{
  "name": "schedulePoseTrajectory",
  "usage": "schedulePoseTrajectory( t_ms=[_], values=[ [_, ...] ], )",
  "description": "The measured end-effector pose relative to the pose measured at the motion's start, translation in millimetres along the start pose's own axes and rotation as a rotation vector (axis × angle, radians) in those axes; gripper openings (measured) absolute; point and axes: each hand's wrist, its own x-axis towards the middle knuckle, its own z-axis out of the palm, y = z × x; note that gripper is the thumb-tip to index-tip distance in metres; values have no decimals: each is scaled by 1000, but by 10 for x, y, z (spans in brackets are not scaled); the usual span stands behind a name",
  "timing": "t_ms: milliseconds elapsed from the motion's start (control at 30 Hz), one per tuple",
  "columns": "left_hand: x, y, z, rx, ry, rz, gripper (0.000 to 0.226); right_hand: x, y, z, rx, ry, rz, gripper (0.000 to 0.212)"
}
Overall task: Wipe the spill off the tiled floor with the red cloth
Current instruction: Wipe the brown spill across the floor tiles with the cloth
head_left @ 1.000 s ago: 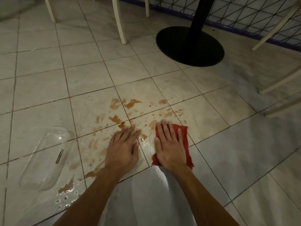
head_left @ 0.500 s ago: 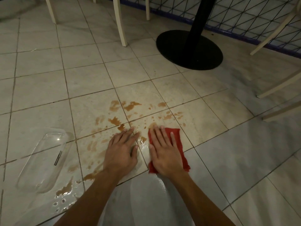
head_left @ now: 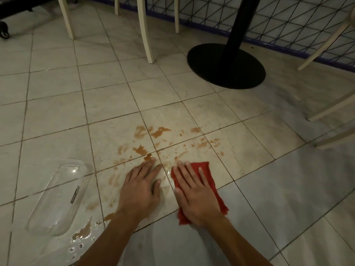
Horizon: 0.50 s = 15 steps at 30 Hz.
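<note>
Nearest the camera two bare forearms reach forward over the tiled floor point(head_left: 57, 104); at the lower left a brown puddle point(head_left: 82, 232) with small droplets lies at the near end of a clear plastic container point(head_left: 57, 198), which lies on its side on the tiles. The left hand point(head_left: 140, 191) lies palm-down on the bare wet tile; its fingers point(head_left: 148, 166) are straight and close together, the thumb set a little apart, and they hold nothing. Just beside it the right hand point(head_left: 196, 196) presses flat on the red cloth point(head_left: 219, 200); its fingers point(head_left: 189, 169) are straight and slightly spread, their tips near the cloth's far edge. The cloth lies flat on the floor under that palm, showing along the hand's right side and past the wrist; a wet sheen glints on the tile between the two hands. Beyond the fingertips the spill point(head_left: 142, 149) spreads as brown blotches and specks across several tiles and their grout lines; some of it also runs along the left of the left hand towards the container. Further off stand cream chair legs point(head_left: 146, 31); to the right the round black base point(head_left: 226, 66) of a table carries a black post point(head_left: 238, 22); more pale legs slant in at the right edge. At the back a wall with a dark criss-cross pattern point(head_left: 288, 20) runs along the floor; a dark wheel point(head_left: 3, 29) sits at the far left.
</note>
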Motion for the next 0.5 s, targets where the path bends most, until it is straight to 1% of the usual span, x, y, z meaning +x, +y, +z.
schedulePoseTrajectory(
  t_ms=[33,67,133,200,233,267,300,367,433,467,500],
  values=[
    [5,-29,-7,-1,3,-4,57,-98,82,-2,-15,3,-31,63],
    [0,-59,-12,0,7,-4,56,-138,169,-5,-31,3,-11,63],
    [-7,-75,-19,2,14,-6,55,-26,284,-58,-36,-13,150,63],
    [-7,-47,-21,-20,17,-19,55,226,241,-102,-23,-41,330,65],
    [-7,-24,-23,-29,17,-28,55,324,152,-120,-11,-50,369,66],
    [-10,-7,-28,-33,12,-37,56,370,46,-122,5,-52,363,66],
    [-14,2,-39,-34,6,-43,56,360,-60,-101,18,-47,315,66],
    [-20,-4,-64,-35,-13,-35,57,158,-214,-33,18,-32,146,65],
    [-8,-46,-85,-41,-27,-17,57,-131,-208,12,-7,-7,-16,63],
    [-3,-60,-95,-49,-30,-11,57,-214,-140,12,-23,-16,-46,62],
    [-11,-68,-99,-59,-29,-8,57,-243,-60,8,-41,-25,-32,62]
  ],
)
